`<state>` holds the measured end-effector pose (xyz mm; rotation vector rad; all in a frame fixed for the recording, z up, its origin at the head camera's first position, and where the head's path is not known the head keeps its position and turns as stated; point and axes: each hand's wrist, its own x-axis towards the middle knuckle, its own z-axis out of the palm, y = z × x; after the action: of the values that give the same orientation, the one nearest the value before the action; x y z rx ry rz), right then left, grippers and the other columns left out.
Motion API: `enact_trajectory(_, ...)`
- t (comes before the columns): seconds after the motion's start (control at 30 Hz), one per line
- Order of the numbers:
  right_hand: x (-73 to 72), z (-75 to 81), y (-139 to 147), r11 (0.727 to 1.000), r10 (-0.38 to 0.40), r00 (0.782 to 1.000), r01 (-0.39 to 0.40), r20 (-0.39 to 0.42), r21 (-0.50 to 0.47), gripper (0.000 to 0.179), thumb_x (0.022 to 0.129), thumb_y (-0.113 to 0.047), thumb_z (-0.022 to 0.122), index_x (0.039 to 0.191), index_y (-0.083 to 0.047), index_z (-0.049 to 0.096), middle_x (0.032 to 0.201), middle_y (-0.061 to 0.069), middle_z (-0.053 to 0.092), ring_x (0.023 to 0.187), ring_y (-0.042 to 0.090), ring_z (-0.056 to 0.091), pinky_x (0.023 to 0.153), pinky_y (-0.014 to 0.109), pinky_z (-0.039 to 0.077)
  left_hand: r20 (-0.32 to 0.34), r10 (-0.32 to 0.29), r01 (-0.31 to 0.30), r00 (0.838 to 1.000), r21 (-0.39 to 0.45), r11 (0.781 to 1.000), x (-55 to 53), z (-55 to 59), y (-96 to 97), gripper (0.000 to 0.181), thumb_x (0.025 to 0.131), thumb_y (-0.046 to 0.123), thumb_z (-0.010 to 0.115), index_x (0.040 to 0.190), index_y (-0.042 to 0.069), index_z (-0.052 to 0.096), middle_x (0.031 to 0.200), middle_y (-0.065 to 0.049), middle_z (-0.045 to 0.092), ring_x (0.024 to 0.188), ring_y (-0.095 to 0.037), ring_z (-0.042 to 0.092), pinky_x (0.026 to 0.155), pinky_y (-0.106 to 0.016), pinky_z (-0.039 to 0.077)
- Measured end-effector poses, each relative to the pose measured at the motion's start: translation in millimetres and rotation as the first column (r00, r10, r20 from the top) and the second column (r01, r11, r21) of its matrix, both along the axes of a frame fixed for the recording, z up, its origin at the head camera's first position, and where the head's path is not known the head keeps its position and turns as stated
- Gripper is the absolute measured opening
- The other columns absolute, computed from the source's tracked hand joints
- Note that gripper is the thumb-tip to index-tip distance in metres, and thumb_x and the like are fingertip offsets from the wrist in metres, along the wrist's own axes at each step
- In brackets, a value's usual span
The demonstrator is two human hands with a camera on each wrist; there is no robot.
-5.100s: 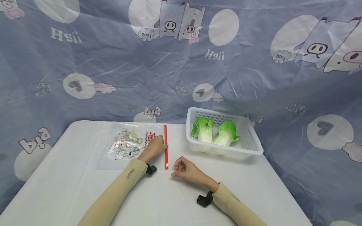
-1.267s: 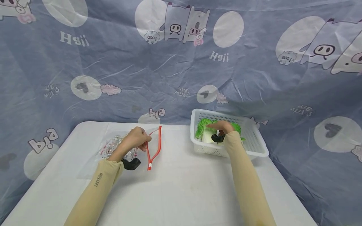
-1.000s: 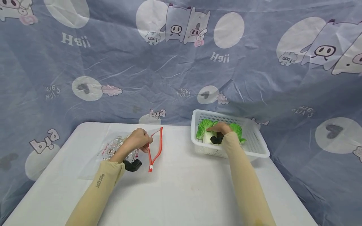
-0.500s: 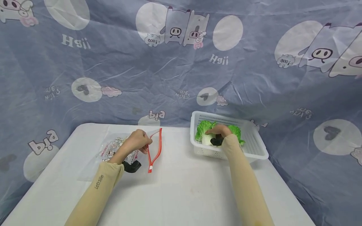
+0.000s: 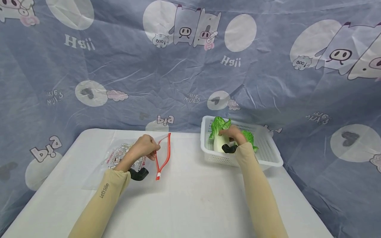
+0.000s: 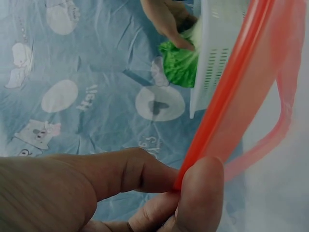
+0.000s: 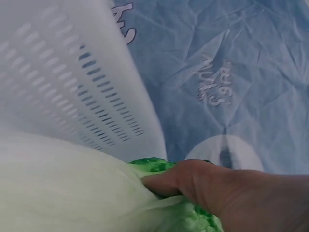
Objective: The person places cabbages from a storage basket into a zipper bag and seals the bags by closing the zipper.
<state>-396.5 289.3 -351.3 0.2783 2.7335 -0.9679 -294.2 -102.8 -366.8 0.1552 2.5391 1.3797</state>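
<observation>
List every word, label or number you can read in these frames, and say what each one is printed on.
"Let's Slim": on the left sleeve, running along the forearm.
"Haji", "pig" and "hugs", mirrored or upside down: repeated on the blue backdrop cloth.
"boo!": on a small cartoon figure of that cloth.
Red lettering and cartoon print on the zip bag pinched by the left hand: too small to read.
White basket, cabbage: no text.

There are two cabbages (image 5: 219, 132) (image 5: 248, 137) (green and leafy) in one white basket (image 5: 268, 155) on the right, one clear bag (image 5: 125, 155) on the left, and one table (image 5: 190, 205).
</observation>
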Motion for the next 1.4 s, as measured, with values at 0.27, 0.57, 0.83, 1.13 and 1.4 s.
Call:
enact_trajectory(0.27, 21.2, 4.9, -15, 0.991, -0.119, 0.930, 0.130, -0.348, 0.008, 0.044, 0.084, -0.045, 0.065, 0.083, -0.004, 0.049, 0.080, 0.007, 0.048, 0.071, 0.022, 0.050, 0.061, 0.031, 0.047, 0.012, 0.010, -0.010, 1.000, 0.011, 1.000, 0.2, 2.7, -2.3, 0.017, 0.090, 0.013, 0.059, 0.081, -0.002, 0.061, 0.060, -0.008, 0.064, 0.049, -0.015, 0.066, 0.064, -0.034, 0.060)
enact_trajectory(0.57, 32.3, -0.8, -35, 0.951, -0.305, 0.729, 0.267, -0.613, -0.156, 0.075, 0.080, -0.042, 0.067, 0.130, 0.008, 0.040, 0.121, 0.026, 0.052, 0.111, 0.040, 0.053, 0.092, 0.051, 0.049, 0.020, 0.004, -0.004, 1.000, 0.012, 1.000, 0.2, 3.9, -3.3, 0.016, 0.090, 0.014, 0.059, 0.082, -0.001, 0.059, 0.061, -0.008, 0.064, 0.051, -0.016, 0.067, 0.066, -0.032, 0.059)
enact_trajectory(0.83, 53.2, -7.9, -64, 0.921, -0.379, 0.430, 0.086, -0.819, -0.381, 0.063, 0.078, -0.022, 0.072, 0.134, -0.011, 0.046, 0.121, 0.016, 0.053, 0.110, 0.031, 0.053, 0.094, 0.049, 0.042, 0.030, 0.016, -0.018, 0.999, 0.041, 0.999, -1.3, 1.3, -3.2, 0.017, 0.091, 0.012, 0.059, 0.086, -0.005, 0.061, 0.062, -0.008, 0.063, 0.050, -0.015, 0.065, 0.063, -0.036, 0.060)
enact_trajectory(1.13, 84.7, -19.0, -123, 0.806, -0.419, 0.338, -0.287, -0.842, -0.517, 0.052, 0.078, 0.005, 0.067, 0.127, -0.002, 0.052, 0.113, 0.011, 0.060, 0.099, 0.015, 0.057, 0.085, 0.030, 0.048, -0.002, 0.004, -0.004, 1.000, 0.035, 0.999, -0.2, 2.2, -2.2, 0.016, 0.093, 0.010, 0.058, 0.088, -0.004, 0.061, 0.068, -0.010, 0.061, 0.054, -0.016, 0.064, 0.060, -0.035, 0.059)
enact_trajectory(1.4, 116.4, -25.1, -169, 0.753, -0.414, 0.477, -0.298, -0.775, -0.586, 0.050, 0.082, 0.001, 0.066, 0.128, 0.007, 0.047, 0.108, 0.014, 0.058, 0.092, 0.007, 0.055, 0.084, 0.026, 0.048, -0.016, -0.008, 0.008, 1.000, 0.037, 0.999, 1.9, 3.6, -0.8, 0.012, 0.095, 0.008, 0.057, 0.091, -0.003, 0.061, 0.073, -0.013, 0.062, 0.058, -0.018, 0.064, 0.059, -0.032, 0.059)
